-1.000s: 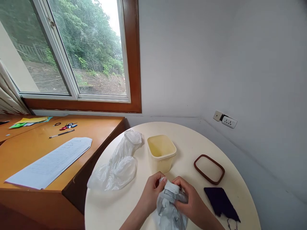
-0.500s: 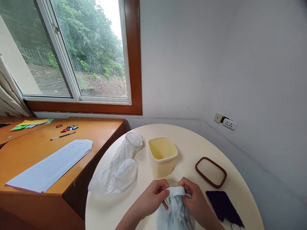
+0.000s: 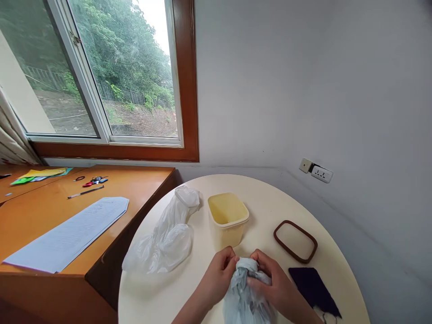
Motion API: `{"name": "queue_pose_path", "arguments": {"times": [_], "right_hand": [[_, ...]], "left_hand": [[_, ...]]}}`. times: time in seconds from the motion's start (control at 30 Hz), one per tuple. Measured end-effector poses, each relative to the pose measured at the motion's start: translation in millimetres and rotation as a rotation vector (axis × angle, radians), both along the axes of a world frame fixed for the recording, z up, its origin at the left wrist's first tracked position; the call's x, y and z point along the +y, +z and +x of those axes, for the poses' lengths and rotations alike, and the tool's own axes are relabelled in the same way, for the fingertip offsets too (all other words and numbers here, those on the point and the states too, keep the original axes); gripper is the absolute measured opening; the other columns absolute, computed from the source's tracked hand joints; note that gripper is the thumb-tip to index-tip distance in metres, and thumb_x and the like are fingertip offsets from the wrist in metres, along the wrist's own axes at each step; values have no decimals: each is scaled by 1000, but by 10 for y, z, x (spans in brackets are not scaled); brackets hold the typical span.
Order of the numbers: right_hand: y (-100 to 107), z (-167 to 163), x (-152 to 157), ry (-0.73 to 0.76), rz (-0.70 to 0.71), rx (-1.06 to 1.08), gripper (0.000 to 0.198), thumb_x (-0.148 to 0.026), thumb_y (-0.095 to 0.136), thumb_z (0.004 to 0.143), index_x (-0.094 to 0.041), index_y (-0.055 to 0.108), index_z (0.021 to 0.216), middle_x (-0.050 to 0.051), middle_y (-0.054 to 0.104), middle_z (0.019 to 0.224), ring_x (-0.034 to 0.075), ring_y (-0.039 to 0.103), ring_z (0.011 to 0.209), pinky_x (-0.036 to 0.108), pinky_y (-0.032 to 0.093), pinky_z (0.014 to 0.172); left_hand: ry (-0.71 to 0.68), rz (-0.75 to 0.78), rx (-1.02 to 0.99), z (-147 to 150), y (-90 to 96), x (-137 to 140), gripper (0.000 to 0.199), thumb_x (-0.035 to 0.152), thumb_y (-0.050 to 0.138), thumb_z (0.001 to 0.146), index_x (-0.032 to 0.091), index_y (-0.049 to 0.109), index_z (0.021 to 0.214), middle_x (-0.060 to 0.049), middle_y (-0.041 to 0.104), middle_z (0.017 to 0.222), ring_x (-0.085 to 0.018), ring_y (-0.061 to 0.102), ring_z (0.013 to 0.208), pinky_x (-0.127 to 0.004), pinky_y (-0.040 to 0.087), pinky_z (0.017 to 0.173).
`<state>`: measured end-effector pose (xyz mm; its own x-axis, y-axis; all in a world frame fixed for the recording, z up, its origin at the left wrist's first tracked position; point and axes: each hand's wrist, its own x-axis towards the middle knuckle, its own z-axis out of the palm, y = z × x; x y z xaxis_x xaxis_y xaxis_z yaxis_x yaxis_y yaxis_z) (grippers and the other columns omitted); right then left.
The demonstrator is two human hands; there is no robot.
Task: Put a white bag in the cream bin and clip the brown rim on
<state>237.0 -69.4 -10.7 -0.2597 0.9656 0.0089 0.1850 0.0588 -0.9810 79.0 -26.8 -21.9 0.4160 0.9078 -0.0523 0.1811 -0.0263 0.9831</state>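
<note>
Both of my hands pinch the twisted neck of a pale, translucent plastic bag (image 3: 243, 297) at the near edge of the round table. My left hand (image 3: 221, 272) grips the neck from the left, with thumb and forefinger pressed together. On the other side my right hand (image 3: 275, 283) has its fingers closed on the plastic, the thumb across the front. What lies inside the bag cannot be made out. Just beyond the hands stands a cream plastic bin (image 3: 227, 231), upright and without a liner.
A crumpled white plastic bag (image 3: 168, 238) lies left on the round table (image 3: 151, 297). At right are a brown rounded frame (image 3: 295, 258) and a dark purple cloth piece (image 3: 313, 288). Papers (image 3: 72, 231), a pen (image 3: 86, 192) and keys (image 3: 96, 181) lie on the wooden desk (image 3: 148, 180).
My left hand has shifted slightly up and right along the bag's neck. My right thumb now lies across the front of the plastic, and the neck looks more tightly twisted.
</note>
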Motion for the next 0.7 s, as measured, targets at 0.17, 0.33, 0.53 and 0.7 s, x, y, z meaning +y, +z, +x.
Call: {"name": "queue_pose_path", "arguments": {"times": [0.17, 0.33, 0.53, 0.7], "right_hand": [[-73, 16, 17, -97, -19, 9, 9, -18, 48, 70, -19, 40, 70, -5, 40, 65, 11, 39, 63, 22, 34, 58], [-146, 16, 61, -234, 83, -71, 12, -14, 45, 64, -20, 35, 64, -6, 36, 61, 10, 34, 60, 22, 31, 55], [-235, -50, 73, -375, 235, -238, 23, -18, 47, 65, -21, 25, 57, -6, 30, 56, 10, 30, 54, 22, 25, 49], [-302, -93, 75, -401, 292, -316, 27, -21, 47, 68, -21, 24, 54, -6, 29, 51, 9, 28, 50, 22, 22, 47]], "left_hand": [[-44, -27, -6, -19, 15, -52, 34, 47, 44, 80, 19, 34, 63, 7, 30, 57, -9, 29, 54, -22, 23, 49], [-204, -9, 21, -76, 100, -89, 33, 43, 54, 76, 17, 39, 61, 5, 34, 59, -8, 30, 56, -22, 24, 50], [-196, -279, -147, -7, 44, -37, 47, 60, 54, 70, 18, 36, 58, 5, 40, 55, -13, 54, 51, -24, 39, 49], [-183, -287, -205, 60, 25, -19, 45, 60, 55, 70, 18, 43, 79, 5, 51, 60, -10, 51, 43, -23, 40, 41]]}}
